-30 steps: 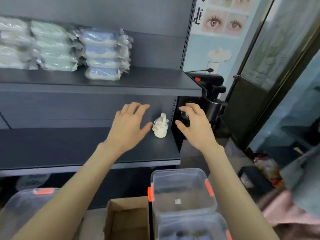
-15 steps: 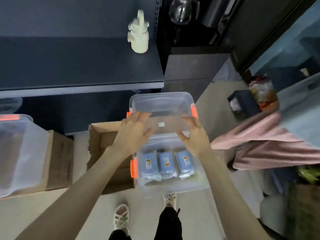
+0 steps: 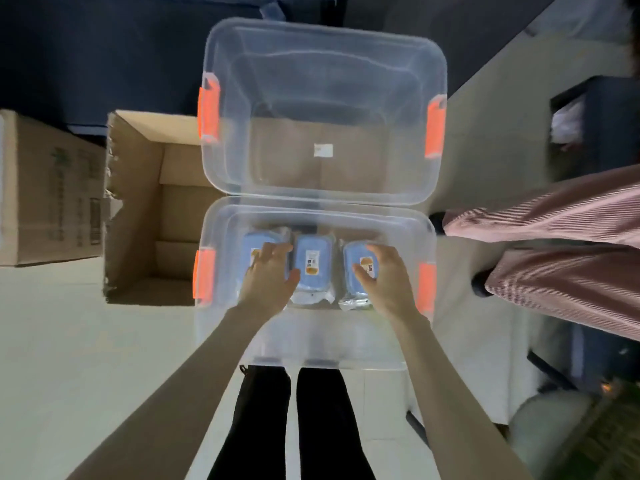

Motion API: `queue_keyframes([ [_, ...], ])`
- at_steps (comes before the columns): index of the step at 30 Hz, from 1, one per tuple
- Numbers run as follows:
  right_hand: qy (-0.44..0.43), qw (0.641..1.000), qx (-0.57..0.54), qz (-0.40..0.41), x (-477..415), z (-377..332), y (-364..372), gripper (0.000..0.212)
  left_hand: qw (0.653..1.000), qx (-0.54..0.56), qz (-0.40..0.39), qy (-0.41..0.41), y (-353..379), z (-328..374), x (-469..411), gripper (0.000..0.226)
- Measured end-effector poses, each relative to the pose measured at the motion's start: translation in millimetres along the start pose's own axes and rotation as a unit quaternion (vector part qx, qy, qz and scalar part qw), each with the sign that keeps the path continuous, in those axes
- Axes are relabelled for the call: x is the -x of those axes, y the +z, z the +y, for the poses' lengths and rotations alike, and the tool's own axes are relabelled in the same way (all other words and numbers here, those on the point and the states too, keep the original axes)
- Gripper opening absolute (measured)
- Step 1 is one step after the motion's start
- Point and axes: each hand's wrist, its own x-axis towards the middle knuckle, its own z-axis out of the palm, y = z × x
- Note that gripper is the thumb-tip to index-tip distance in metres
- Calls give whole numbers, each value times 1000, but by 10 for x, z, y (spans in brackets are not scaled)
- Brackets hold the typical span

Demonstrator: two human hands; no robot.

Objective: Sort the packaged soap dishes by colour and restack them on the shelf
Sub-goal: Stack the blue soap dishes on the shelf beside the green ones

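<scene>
Three blue soap dishes [image 3: 313, 261] lie side by side in the near bin [image 3: 311, 341]. Each is a rounded rectangle sealed in crinkly clear film with a small printed label. Half a second ago both hands sat on the rim of the far bin; now they are down inside the near one.

The left hand [image 3: 268, 275] covers the left pack [image 3: 250, 251], fingers bent over its far edge and thumb at the gap beside the middle pack. The right hand [image 3: 384, 275] curls round the right pack [image 3: 358, 261], thumb on its left side. The hands are apart, with the middle pack between them.

Both bins are soft-cornered translucent plastic with orange latches [image 3: 209, 114] on their sides. The far bin [image 3: 325, 29] touches the near one. The shelf has dropped out of sight.

Left of the bins, an open brown cardboard box [image 3: 138, 209] stands on the pale floor [image 3: 86, 341]. To the right are ribbed pink trouser legs [image 3: 554, 237].
</scene>
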Motion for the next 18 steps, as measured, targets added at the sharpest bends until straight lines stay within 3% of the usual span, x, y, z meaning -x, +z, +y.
queue_keyframes([
  [5,38,999,-13,3,-315,476,454,50,997,57,-30,-53,647,-174,-341,49],
  [12,105,989,-101,36,-480,881,965,82,980,147,15,-136,1258,-163,-603,71],
  [18,185,974,-112,60,-649,1044,1137,81,969,158,18,-192,1450,-232,-739,80],
])
